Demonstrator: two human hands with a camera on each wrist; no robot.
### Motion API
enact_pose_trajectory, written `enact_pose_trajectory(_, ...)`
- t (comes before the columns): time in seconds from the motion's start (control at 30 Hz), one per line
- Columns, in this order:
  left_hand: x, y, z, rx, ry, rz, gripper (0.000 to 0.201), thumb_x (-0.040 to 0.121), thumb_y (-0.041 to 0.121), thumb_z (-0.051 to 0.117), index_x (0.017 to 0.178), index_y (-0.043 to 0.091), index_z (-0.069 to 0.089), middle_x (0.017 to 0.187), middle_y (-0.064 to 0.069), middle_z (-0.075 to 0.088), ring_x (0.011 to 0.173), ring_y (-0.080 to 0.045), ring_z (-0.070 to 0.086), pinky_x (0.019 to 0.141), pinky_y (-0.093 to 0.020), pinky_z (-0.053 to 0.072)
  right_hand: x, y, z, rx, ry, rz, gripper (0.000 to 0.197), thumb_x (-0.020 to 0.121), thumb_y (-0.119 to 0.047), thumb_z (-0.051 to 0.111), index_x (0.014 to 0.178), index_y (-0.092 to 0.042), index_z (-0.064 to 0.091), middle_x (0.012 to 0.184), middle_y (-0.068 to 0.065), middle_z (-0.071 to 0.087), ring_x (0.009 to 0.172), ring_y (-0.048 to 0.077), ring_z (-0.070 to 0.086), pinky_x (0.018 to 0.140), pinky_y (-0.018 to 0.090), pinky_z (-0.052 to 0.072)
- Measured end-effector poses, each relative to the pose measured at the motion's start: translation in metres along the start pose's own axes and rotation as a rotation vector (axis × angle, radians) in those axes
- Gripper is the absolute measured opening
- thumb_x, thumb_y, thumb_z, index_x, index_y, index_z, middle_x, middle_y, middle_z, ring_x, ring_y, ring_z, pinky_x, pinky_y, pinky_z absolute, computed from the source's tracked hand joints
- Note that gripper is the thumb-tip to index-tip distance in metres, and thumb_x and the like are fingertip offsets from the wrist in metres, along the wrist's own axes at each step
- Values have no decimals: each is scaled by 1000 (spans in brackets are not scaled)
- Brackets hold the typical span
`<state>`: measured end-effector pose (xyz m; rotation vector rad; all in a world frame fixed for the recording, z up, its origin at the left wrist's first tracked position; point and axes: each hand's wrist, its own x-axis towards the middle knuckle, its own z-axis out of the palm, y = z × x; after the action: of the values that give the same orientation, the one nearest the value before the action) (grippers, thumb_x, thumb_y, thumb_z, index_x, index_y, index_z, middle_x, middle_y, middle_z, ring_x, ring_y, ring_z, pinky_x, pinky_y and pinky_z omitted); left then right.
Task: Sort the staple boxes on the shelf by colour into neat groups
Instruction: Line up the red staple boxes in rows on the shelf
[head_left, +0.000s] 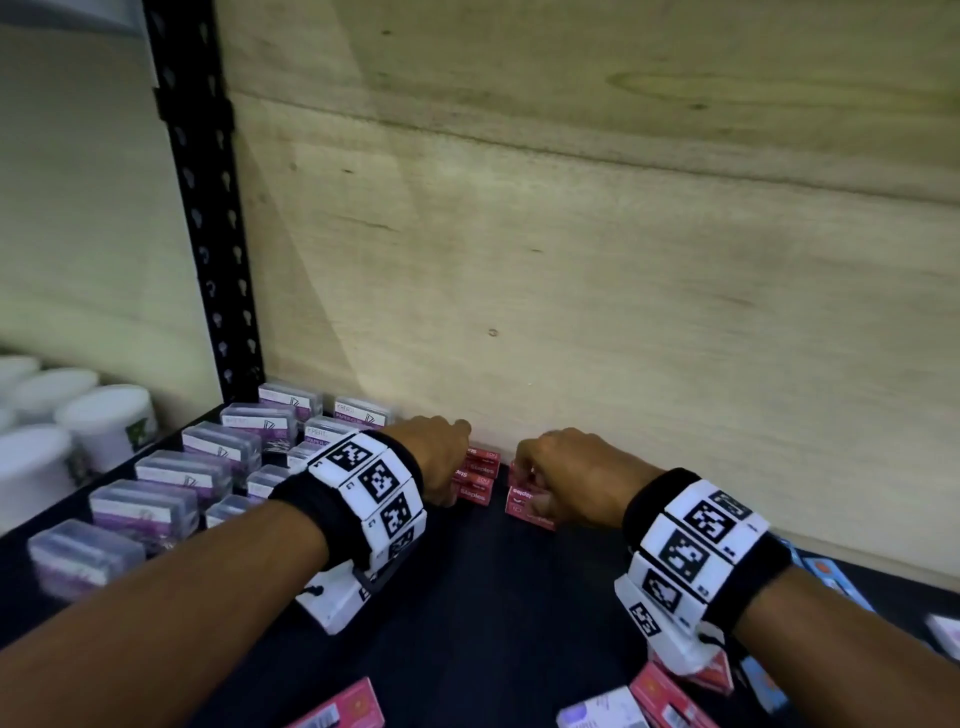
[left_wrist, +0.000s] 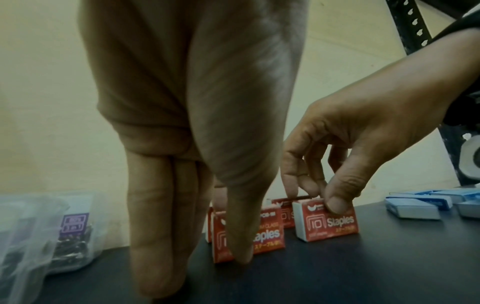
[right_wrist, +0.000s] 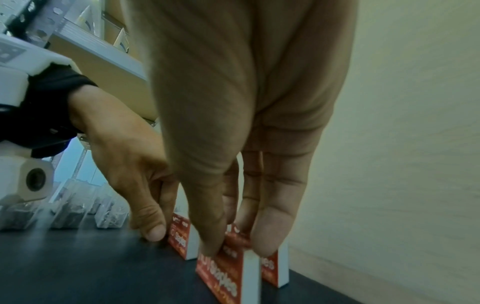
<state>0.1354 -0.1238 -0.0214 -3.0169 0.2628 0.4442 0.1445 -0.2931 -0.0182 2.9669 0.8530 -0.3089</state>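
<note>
Red staple boxes stand on the black shelf (head_left: 467, 582) against the plywood back wall. My left hand (head_left: 447, 467) reaches down over a left cluster of red boxes (left_wrist: 267, 234). Its thumb lies on the front face of the nearest one and a finger shows behind it. My right hand (head_left: 535, 493) pinches the top of another red staple box (left_wrist: 330, 222) between thumb and fingers, the box standing on the shelf. In the right wrist view that held box (right_wrist: 226, 273) has a second red box (right_wrist: 272, 267) behind it. Blue staple boxes (left_wrist: 426, 205) lie further right.
Rows of clear paper-clip boxes (head_left: 171, 483) fill the shelf's left side beside a black upright post (head_left: 208, 208). White tubs (head_left: 78, 421) stand beyond it. More red boxes (head_left: 670, 696), a pale box (head_left: 602, 712) and blue boxes (head_left: 831, 571) lie near the front right.
</note>
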Motion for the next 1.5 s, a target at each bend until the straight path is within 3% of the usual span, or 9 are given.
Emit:
enact_pose_trajectory(0.27, -22, -5, -3, -41, -23, -20, 70, 83, 34, 77, 131, 9, 32, 121, -12, 58, 108, -29, 59, 88, -39, 51, -40, 18, -13, -20, -55, 75, 32, 89, -39, 69, 116, -25, 59, 105, -5, 61, 92, 17, 57, 76, 29, 44)
enact_pose_trajectory(0.4, -45, -7, -9, -83, 22, 51, 45, 82, 35, 77, 111, 16, 49, 106, -1, 62, 83, -15, 59, 71, -28, 48, -68, 27, -15, 16, -190, 131, 23, 86, -31, 72, 107, -28, 63, 95, -8, 66, 89, 16, 60, 80, 27, 46)
enact_pose_trajectory(0.53, -71, -7, -7, -159, -118, 77, 29, 78, 32, 81, 98, 21, 62, 99, -3, 71, 70, -10, 59, 59, -20, 45, -91, 31, -16, 39, -281, 174, 26, 83, -25, 77, 106, -23, 66, 97, -5, 67, 86, 15, 62, 81, 28, 50)
enact_pose_trajectory(0.63, -92, -9, 0, -193, -261, 67, 32, 77, 28, 83, 101, 18, 64, 99, -5, 71, 69, -10, 62, 54, -17, 47, -101, 31, -15, 34, -313, 192, 26, 80, -28, 80, 101, -24, 64, 102, -2, 71, 95, 18, 67, 84, 30, 52)
enact_pose_trajectory(0.73, -111, -10, 10, -181, -334, 41, 42, 73, 29, 86, 107, 15, 65, 102, -7, 72, 74, -12, 63, 60, -19, 51, -107, 29, -5, 39, -323, 225, 24, 79, -23, 80, 99, -24, 66, 91, -7, 70, 78, 10, 60, 71, 21, 47)
enact_pose_trajectory(0.83, -128, -9, 22, -165, -386, 9, 49, 71, 34, 87, 110, 14, 65, 95, -2, 70, 70, -10, 61, 63, -21, 51, -112, 28, 8, 49, -309, 250, 24, 77, -21, 81, 97, -26, 68, 79, -14, 64, 74, 7, 57, 75, 21, 47)
enact_pose_trajectory(1.03, -146, -4, 38, -92, -330, -5, 61, 74, 39, 83, 120, 6, 63, 74, 3, 61, 56, -7, 50, 56, -20, 43, -118, 26, 17, -22, -292, 298, 24, 73, -25, 83, 95, -24, 72, 76, -13, 65, 75, 10, 57, 79, 26, 49)
enact_pose_trajectory(1.27, -151, -13, 44, -134, -211, 19, 43, 73, 31, 84, 110, 15, 67, 100, -3, 75, 74, -11, 62, 71, -25, 51, -119, 22, 21, -101, -212, 314, 26, 67, -29, 83, 92, -23, 74, 73, -13, 65, 67, 7, 56, 67, 23, 47)
enact_pose_trajectory(1.5, -145, -15, 37, -100, -72, 84, 28, 89, 23, 67, 118, 21, 68, 106, 6, 72, 100, -13, 66, 93, -31, 52, -118, 19, 14, -70, -97, 296, 31, 75, -36, 75, 99, -21, 62, 95, -4, 67, 91, 20, 63, 81, 34, 51)
